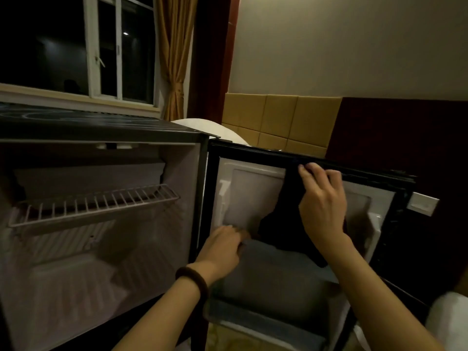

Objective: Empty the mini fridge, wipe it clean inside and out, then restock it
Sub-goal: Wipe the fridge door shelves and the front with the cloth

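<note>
The black mini fridge point(101, 133) stands open at the left, its white inside bare except for a wire shelf point(93, 201). Its door point(253, 196) is swung wide to the right, showing the white inner liner and a door shelf point(273, 282) low down. My right hand point(323, 201) presses a dark cloth point(283, 219) against the liner just under the door's top gasket; the cloth hangs down below the hand. My left hand point(222, 247), a dark band on its wrist, grips the upper edge of the door shelf beside the cloth's lower end.
A window point(119, 49) with a tied yellow curtain point(174, 59) is behind the fridge. A padded headboard point(278, 117) and dark wall panel lie beyond the door. White bedding point(448, 323) sits at the lower right, close to the door's edge.
</note>
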A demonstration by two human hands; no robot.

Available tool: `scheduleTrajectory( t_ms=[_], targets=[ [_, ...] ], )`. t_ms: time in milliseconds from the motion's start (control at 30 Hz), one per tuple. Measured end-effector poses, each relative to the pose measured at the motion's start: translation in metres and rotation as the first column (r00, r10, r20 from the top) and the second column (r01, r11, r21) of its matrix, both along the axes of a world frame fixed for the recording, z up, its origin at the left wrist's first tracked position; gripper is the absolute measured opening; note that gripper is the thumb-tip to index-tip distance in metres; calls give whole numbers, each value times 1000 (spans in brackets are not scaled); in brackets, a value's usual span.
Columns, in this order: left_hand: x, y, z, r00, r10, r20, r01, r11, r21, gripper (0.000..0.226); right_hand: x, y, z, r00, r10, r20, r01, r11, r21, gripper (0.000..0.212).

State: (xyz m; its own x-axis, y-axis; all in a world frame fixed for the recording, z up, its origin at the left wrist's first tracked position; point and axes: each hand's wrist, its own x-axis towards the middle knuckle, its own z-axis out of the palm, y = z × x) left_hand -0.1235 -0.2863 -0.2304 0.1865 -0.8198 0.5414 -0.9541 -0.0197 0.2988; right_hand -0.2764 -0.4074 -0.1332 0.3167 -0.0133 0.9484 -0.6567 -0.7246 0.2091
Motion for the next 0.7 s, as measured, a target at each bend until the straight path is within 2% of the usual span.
scheduleTrajectory(
  t_ms=[100,167,300,433,533,567,700],
  targets=[
    [-8,-4,3,999,30,-17,-31,999,-25,18,-42,-23,-7,983,-88,159,66,988,141,34],
    [-10,-7,3,999,39,-29,-39,999,-22,16,-54,-32,-9,972,-115,204,70,973,218,35],
    [-14,-11,2,997,75,-9,-75,997,-8,13,-28,-22,-3,951,-10,308,-94,942,322,39],
    [-9,-14,0,997,73,-11,-72,997,27,26,17,-2,4,970,133,206,-179,958,224,38],
    [-10,-16,1,997,71,-15,-71,997,35,25,4,-13,14,986,128,104,-144,977,159,36],
    [-11,-16,1,997,79,-24,-78,996,46,22,-9,-22,14,987,100,127,-122,976,178,36],
    [-16,-17,5,994,106,-2,-106,993,49,15,-36,-39,13,922,-19,387,-121,935,333,35]
  ],
)
